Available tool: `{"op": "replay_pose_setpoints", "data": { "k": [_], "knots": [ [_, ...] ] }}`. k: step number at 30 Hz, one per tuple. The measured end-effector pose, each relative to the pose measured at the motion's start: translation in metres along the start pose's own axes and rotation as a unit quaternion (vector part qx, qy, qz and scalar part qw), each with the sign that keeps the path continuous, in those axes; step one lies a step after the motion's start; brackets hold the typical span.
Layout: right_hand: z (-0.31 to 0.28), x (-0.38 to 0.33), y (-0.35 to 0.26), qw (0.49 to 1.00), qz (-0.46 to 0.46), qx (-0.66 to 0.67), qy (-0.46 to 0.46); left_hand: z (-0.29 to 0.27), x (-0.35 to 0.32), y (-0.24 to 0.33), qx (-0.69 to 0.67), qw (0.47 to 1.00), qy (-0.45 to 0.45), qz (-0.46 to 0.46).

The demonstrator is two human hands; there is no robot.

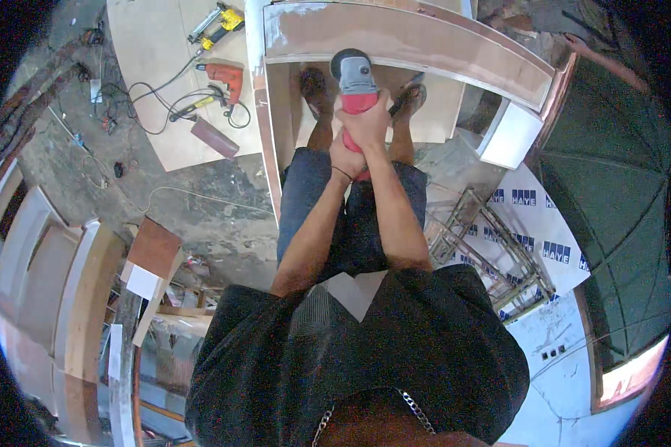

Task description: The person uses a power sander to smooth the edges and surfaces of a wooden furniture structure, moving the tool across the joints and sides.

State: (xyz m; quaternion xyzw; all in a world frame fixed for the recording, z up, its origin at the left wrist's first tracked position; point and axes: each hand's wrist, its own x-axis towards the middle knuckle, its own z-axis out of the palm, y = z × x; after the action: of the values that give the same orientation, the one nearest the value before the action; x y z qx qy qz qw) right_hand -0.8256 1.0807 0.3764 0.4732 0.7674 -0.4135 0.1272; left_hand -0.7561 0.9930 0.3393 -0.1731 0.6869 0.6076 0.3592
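Note:
An angle grinder (358, 103) with a grey head, red body and dark round disc points away from me in front of my legs. My right hand (369, 123) wraps round its red body, just behind the grey head. Closer to me, my left hand (346, 156) is closed round the rear of the same tool. The disc overlaps the near edge of a curved wooden panel (425, 48), which has brown and whitish patches. Whether disc and wood touch, I cannot tell.
Left of the wooden frame lie an orange drill (227, 80), a yellow nail gun (224, 30), loose cables and a reddish-brown cylinder (215, 138) on a pale sheet. A wooden stool-like frame (492, 246) stands at right. Another person's bare arm (611, 63) shows at upper right.

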Motion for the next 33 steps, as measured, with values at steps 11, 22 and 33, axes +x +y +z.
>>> {"op": "replay_pose_setpoints", "data": {
  "k": [11, 22, 33],
  "knots": [
    [-0.025, 0.011, 0.001, 1.0, 0.026, 0.007, 0.007, 0.018, -0.001, 0.03, 0.05, 0.998, -0.038, 0.015],
    [-0.048, 0.015, 0.032, 0.996, 0.052, 0.004, 0.079, 0.042, -0.009, 0.027, 0.095, 0.992, -0.077, -0.012],
    [0.005, -0.008, 0.002, 0.999, 0.034, 0.015, -0.038, -0.008, -0.012, 0.0, -0.017, 1.0, 0.003, 0.006]
  ]
}}
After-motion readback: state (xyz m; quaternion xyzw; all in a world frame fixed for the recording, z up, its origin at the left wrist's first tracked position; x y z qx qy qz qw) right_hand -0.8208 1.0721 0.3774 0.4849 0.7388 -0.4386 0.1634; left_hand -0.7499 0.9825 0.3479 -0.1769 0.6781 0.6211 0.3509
